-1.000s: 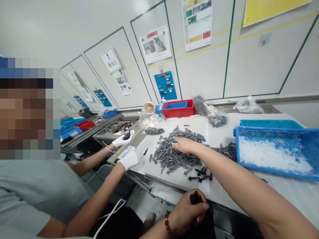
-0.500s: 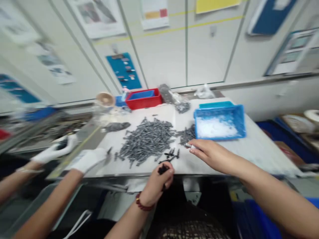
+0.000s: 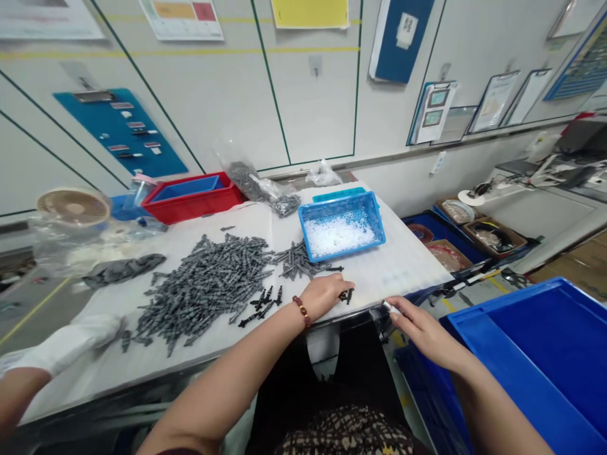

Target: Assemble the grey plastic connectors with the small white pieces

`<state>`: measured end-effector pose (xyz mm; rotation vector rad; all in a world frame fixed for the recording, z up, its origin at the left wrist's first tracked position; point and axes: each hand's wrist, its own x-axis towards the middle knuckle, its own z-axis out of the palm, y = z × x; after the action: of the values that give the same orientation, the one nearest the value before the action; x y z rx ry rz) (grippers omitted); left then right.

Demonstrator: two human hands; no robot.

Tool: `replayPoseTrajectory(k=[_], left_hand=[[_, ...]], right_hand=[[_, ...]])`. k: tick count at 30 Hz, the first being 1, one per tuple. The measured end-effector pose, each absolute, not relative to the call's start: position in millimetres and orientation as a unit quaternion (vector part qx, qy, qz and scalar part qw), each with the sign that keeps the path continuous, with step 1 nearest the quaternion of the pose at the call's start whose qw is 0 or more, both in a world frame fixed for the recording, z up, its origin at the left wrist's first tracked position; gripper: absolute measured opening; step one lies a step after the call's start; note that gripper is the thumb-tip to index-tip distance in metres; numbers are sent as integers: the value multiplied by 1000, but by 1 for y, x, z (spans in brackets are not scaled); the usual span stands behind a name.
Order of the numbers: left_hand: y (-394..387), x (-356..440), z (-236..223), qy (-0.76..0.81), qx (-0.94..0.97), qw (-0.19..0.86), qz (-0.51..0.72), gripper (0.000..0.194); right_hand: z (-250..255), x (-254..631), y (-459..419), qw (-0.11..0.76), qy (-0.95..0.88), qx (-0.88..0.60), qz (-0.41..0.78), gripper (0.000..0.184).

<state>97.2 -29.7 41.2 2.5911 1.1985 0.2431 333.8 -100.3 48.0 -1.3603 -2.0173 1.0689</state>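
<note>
Your right hand point(image 3: 422, 328) pinches a small pale part point(image 3: 387, 307) at the table edge point(image 3: 367, 314); your left hand point(image 3: 325, 297) is curled beside black parts point(image 3: 348, 295), grip unclear.

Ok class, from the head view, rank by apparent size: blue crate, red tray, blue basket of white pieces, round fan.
1. Blue crate, though nearest the camera
2. Red tray and blue basket, too alike to rank
3. Round fan

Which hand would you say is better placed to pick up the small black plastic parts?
Probably left: the left hand lies beside the black parts; the right hand is at the table edge.
</note>
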Motion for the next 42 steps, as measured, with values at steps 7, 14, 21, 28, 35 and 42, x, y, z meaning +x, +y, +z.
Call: replayPoseTrajectory(k=[7,14,21,28,35,42], left_hand=[[-16,105,29,394,911,118,40,16],[-38,91,25,457,865,136,158,14],[-70,73,30,480,783,216,333,9],[-82,61,32,460,807,172,329,11],[-92,61,37,428,839,158,298,13],[-99,60,43,432,836,186,281,12]], right_hand=[[36,332,-95,260,-751,-463,392,27],[30,313,-77,234,-793,-455,331,31],[34,296,-69,138,-828,-483,248,25],[49,285,-75,102,-852,-458,232,18],[54,273,-80,51,-862,-461,205,19],[58,261,-83,22,-881,-438,176,18]])
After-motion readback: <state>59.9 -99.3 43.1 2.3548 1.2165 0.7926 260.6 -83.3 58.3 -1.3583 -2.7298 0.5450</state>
